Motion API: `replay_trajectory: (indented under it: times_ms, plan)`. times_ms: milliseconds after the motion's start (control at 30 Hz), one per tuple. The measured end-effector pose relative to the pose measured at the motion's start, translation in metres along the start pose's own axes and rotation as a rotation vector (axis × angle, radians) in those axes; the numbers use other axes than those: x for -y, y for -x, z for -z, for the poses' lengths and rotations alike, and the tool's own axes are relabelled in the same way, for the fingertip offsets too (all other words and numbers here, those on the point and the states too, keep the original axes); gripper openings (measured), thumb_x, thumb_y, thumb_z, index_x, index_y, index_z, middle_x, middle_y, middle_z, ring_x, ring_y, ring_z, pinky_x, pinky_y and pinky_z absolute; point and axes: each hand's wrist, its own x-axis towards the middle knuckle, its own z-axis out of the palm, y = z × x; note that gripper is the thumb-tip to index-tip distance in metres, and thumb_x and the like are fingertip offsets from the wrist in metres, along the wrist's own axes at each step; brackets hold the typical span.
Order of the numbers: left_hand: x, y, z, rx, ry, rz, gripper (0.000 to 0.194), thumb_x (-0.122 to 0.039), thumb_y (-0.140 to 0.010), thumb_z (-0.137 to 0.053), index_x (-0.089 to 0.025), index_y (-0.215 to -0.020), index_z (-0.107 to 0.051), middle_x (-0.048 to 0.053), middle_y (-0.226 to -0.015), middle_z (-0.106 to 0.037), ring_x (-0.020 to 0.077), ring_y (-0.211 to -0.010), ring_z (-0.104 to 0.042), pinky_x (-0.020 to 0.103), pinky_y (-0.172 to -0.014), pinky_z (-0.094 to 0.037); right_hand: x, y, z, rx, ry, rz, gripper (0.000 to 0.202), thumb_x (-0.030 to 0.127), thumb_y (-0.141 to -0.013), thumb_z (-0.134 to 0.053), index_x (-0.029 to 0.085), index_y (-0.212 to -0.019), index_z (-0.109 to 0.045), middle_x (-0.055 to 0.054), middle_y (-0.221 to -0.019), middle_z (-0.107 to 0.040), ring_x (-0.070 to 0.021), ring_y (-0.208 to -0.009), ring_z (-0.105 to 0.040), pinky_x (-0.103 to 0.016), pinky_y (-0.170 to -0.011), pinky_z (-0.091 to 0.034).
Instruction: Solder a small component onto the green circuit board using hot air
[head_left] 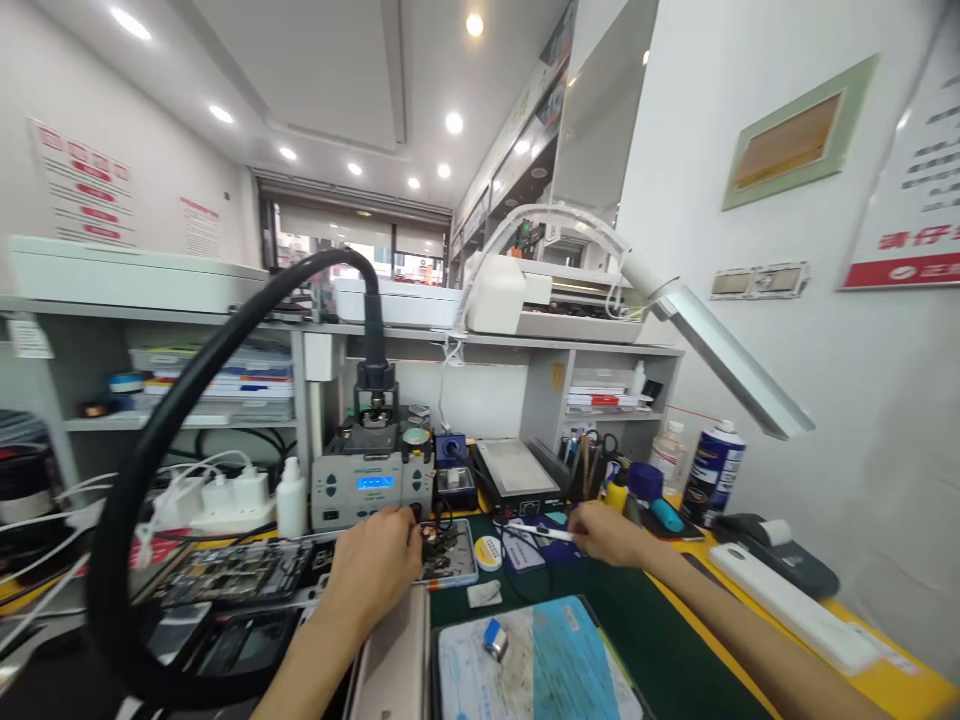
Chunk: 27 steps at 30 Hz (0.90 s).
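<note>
My left hand (379,555) reaches to the front of the grey hot air station (373,487), whose blue display is lit. Its fingers are curled near the lower right of the panel, and whatever they hold or touch is hidden. Just beside it lies a shallow tray (465,575) of small parts. My right hand (606,532) pinches the end of a white pen-shaped tool (541,532) at the back of the green mat (660,640). Close to that tool are a round white-and-yellow container (489,553) and a thin black cable.
A worn blue-and-white pad (540,660) carries a small metal piece with a blue tab (495,637). Left of it lies a pale flat device (394,660). A thick black hose (176,400) arches across the left. Spray can (716,472) and white bar (795,605) stand right.
</note>
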Motion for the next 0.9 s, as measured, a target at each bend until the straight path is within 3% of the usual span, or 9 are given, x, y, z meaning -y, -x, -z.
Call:
replay_trajectory:
  times_ms: [133, 267, 567, 767, 900]
  plan:
    - [0.027, -0.002, 0.002, -0.002, -0.025, 0.269, 0.026, -0.039, -0.097, -0.062, -0.016, -0.108, -0.066, 0.006, -0.103, -0.07, 0.0194, -0.093, -0.069, 0.039, -0.084, -0.058, -0.006, 0.001, -0.005, -0.028, 0.047, 0.019, 0.026, 0.031, -0.099, -0.065, 0.017, -0.121, -0.065, -0.009, -0.124, -0.067, -0.0247, -0.103, -0.068, -0.046, -0.088, -0.058]
    - [0.043, -0.005, -0.006, -0.018, 0.021, 0.394, 0.03, -0.037, -0.097, -0.063, -0.014, -0.116, -0.064, 0.009, -0.115, -0.068, 0.0219, -0.102, -0.067, 0.043, -0.088, -0.057, -0.006, 0.002, -0.011, -0.054, 0.055, 0.02, 0.023, 0.031, -0.099, -0.065, 0.017, -0.118, -0.066, -0.008, -0.118, -0.069, -0.0231, -0.099, -0.07, -0.044, -0.086, -0.058]
    - [0.056, -0.028, -0.036, -0.027, 0.142, 0.511, 0.032, -0.037, -0.096, -0.064, -0.016, -0.121, -0.062, 0.009, -0.118, -0.067, 0.0223, -0.103, -0.067, 0.042, -0.087, -0.058, -0.011, 0.003, -0.02, -0.119, -0.034, 0.016, 0.022, 0.031, -0.1, -0.065, 0.017, -0.116, -0.067, -0.008, -0.118, -0.069, -0.0234, -0.1, -0.069, -0.045, -0.087, -0.058]
    - [0.06, -0.034, -0.041, -0.013, 0.203, 0.51, 0.031, -0.038, -0.097, -0.062, -0.015, -0.118, -0.063, 0.007, -0.113, -0.068, 0.0205, -0.096, -0.068, 0.04, -0.083, -0.059, -0.012, 0.007, -0.022, -0.157, -0.157, 0.042, 0.026, 0.03, -0.099, -0.065, 0.018, -0.121, -0.066, -0.009, -0.126, -0.067, -0.0256, -0.107, -0.067, -0.047, -0.091, -0.056]
    - [0.061, -0.035, -0.039, -0.073, 0.238, 0.476, 0.03, -0.039, -0.097, -0.061, -0.015, -0.114, -0.064, 0.005, -0.106, -0.069, 0.0185, -0.087, -0.068, 0.036, -0.076, -0.059, -0.015, 0.022, -0.008, -0.243, -0.305, 0.039, 0.025, 0.03, -0.098, -0.066, 0.017, -0.119, -0.066, -0.009, -0.123, -0.068, -0.0252, -0.105, -0.068, -0.047, -0.09, -0.057]
